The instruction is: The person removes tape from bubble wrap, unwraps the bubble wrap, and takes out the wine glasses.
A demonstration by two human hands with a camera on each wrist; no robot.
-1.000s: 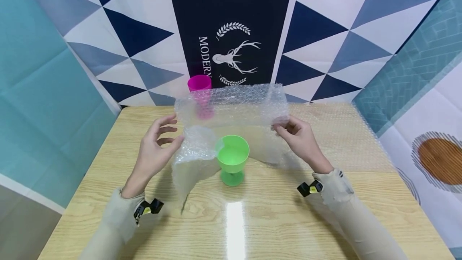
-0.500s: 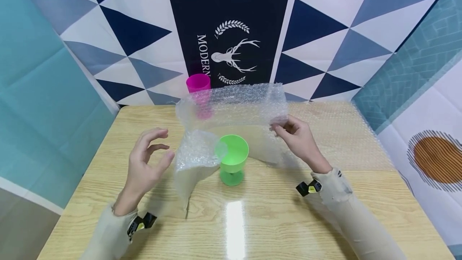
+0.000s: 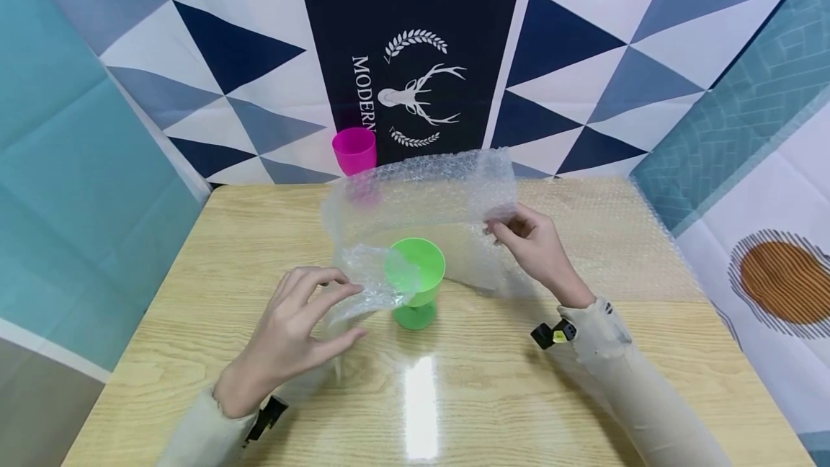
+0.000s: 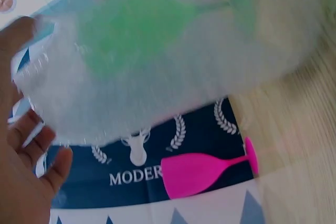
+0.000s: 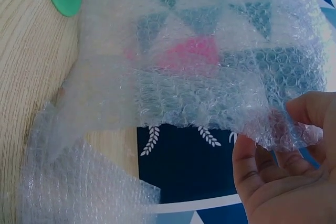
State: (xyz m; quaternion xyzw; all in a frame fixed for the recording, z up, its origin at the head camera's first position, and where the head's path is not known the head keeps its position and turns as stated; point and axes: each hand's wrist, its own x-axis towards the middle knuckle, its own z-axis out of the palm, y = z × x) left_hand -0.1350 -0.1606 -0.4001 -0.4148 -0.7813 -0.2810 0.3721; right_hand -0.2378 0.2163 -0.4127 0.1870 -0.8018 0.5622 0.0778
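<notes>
A green goblet stands upright on the table. Around its back and left side is a sheet of bubble wrap, whose left flap lies partly over the goblet's rim. My left hand touches that flap with extended fingers, thumb held apart; the left wrist view shows the fingers at the wrap's edge. With thumb and fingers, my right hand pinches the wrap's right end, which also shows in the right wrist view. The wrap's lower left part is hidden behind my left hand.
Behind the wrap stands a pink goblet, its lower part seen blurred through the plastic. More bubble wrap lies flat over the table's back right. A patterned cloth hangs behind the wooden table.
My left hand first drew back left from the wrap, then came down and rightward to the flap, which now leans further over the green goblet. My right hand keeps its pinch, nearly still.
</notes>
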